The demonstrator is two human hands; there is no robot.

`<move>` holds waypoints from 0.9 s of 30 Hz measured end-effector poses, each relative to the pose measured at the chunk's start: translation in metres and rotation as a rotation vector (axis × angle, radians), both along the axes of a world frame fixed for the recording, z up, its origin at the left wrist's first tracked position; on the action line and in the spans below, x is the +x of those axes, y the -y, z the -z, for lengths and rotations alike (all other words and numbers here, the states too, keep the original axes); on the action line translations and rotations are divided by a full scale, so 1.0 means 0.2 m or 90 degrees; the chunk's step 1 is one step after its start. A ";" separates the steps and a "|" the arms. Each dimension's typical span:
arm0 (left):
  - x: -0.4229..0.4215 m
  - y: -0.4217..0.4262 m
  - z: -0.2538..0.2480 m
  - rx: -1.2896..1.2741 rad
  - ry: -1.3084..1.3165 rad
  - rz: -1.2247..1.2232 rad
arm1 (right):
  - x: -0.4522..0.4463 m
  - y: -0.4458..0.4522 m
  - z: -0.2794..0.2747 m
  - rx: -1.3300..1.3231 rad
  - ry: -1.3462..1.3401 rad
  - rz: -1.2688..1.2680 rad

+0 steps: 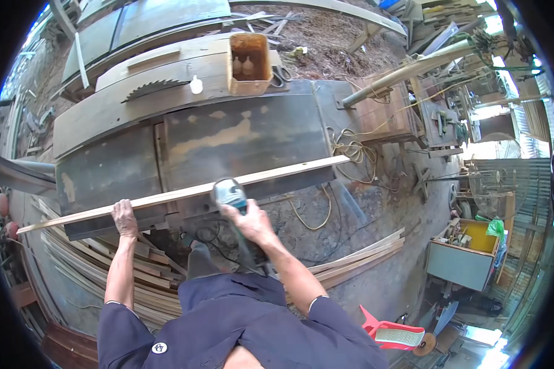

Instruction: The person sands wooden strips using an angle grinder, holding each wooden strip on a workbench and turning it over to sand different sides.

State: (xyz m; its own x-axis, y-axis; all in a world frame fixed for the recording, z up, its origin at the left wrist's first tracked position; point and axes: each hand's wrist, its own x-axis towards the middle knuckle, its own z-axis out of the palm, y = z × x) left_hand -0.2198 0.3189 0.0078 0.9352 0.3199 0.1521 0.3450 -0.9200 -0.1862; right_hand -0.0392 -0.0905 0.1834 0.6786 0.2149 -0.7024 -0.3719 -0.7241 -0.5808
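A long, thin wooden strip (184, 192) lies slantwise along the near edge of the dark metal table (271, 123), its left end jutting past the corner. My left hand (124, 218) is closed over the strip near that end, fingers on its top. With my right hand (252, 222) I grip a teal angle grinder (231, 194). Its round head is over the strip near the middle, blurred, so I cannot make out the disc or whether it touches the wood. A dark cord trails from the tool towards my body.
Beyond the table are a toothed saw blade (154, 89), a white bottle (196, 85) and a rusty open container (250, 64) with bottles inside. Wood strips (357, 258) lie on the floor nearby. Yellow cable (357, 150) coils off the table's right end. A red-framed object (394, 334) sits lower right.
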 end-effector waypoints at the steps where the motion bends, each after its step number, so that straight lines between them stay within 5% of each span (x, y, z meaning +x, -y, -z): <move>1: 0.00 0.00 0.01 -0.007 0.014 0.003 | 0.05 0.15 0.02 -0.016 0.028 0.039; 3: -0.01 0.00 0.01 -0.007 0.019 0.001 | 0.18 0.44 -0.02 -0.033 0.050 0.125; 7: 0.00 0.02 0.02 -0.005 -0.004 -0.028 | 0.48 1.10 0.34 -0.005 0.167 0.322; 13: 0.00 0.03 0.01 -0.002 -0.023 -0.034 | 0.80 1.42 0.21 0.088 0.102 0.557; 23: -0.08 0.06 0.09 0.033 -0.056 -0.014 | 0.17 0.48 0.34 -0.002 0.188 0.222; 27: -0.09 0.05 0.05 0.024 -0.031 0.022 | -0.10 -0.14 0.23 -0.014 0.049 0.086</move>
